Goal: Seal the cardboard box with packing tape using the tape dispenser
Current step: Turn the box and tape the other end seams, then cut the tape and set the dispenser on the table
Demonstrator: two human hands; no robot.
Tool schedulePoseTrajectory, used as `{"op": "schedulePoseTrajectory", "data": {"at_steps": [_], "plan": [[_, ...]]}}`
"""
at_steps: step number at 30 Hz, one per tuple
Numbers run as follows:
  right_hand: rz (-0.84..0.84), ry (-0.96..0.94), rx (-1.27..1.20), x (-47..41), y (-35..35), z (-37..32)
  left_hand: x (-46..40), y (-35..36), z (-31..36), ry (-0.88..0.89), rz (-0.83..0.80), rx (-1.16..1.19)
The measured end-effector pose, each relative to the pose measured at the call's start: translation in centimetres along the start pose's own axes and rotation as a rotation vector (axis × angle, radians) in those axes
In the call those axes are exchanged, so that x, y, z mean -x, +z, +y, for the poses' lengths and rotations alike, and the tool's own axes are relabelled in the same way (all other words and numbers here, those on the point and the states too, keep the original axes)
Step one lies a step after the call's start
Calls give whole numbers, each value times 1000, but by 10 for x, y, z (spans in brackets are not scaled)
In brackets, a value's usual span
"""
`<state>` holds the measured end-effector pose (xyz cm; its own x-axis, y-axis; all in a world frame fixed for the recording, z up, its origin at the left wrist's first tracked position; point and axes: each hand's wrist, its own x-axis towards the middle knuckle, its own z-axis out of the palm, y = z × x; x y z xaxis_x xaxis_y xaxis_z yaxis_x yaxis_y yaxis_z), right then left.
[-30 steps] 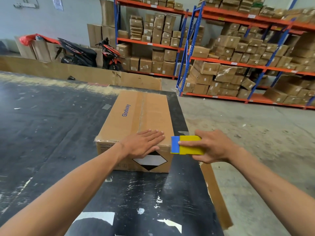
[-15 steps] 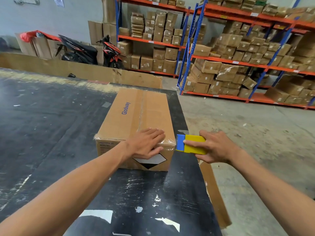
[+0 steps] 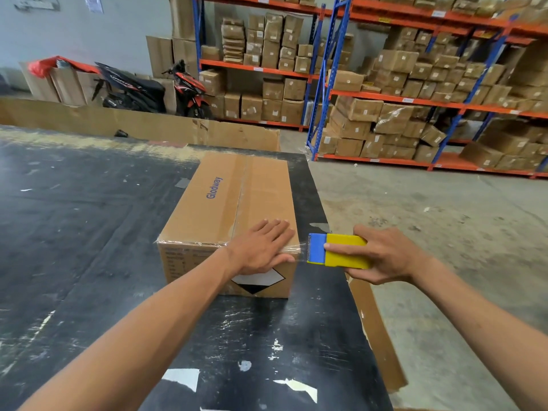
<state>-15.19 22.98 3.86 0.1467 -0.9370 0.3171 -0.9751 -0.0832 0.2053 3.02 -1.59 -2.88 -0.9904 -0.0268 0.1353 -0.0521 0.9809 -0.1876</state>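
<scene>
Cardboard box [image 3: 231, 209] sits near the right edge of the black table [image 3: 74, 232], toward its far end, its long side running away from the person and its top flaps closed, a strip already lying along the centre seam. Clear packing tape [image 3: 299, 251] now spans the gap between the box's near right corner and the tape dispenser [image 3: 338, 251]; a second ago the dispenser was almost against the cardboard, so it has been drawn away to the right and the tape stretched taut. The band along the near top edge looks laid down, which suggests the cut comes next.

The left hand [image 3: 262, 250] lies flat over that near right corner, fingers spread and pressing on the top, thumb down on the front face above the diamond label [image 3: 256, 281]. The right hand [image 3: 382, 256] is clenched around the dispenser's yellow body, its blue toothed end facing the box, held just beyond the table's right edge.

Behind, shelving [image 3: 415, 93] is stacked with cartons, and a motorbike [image 3: 133, 87] stands by the wall.
</scene>
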Motion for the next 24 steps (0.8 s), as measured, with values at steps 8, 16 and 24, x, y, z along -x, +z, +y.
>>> {"op": "schedulePoseTrajectory", "data": {"at_steps": [8, 16, 24], "plan": [[3, -63, 135, -12, 24, -13, -3, 3, 3, -29, -2, -5], [-78, -49, 302, -15, 56, -46, -2, -2, 2, -75, -21, 66], [-144, 477, 98, -28, 45, -31, -39, -11, 53, -476, 83, 136]]}}
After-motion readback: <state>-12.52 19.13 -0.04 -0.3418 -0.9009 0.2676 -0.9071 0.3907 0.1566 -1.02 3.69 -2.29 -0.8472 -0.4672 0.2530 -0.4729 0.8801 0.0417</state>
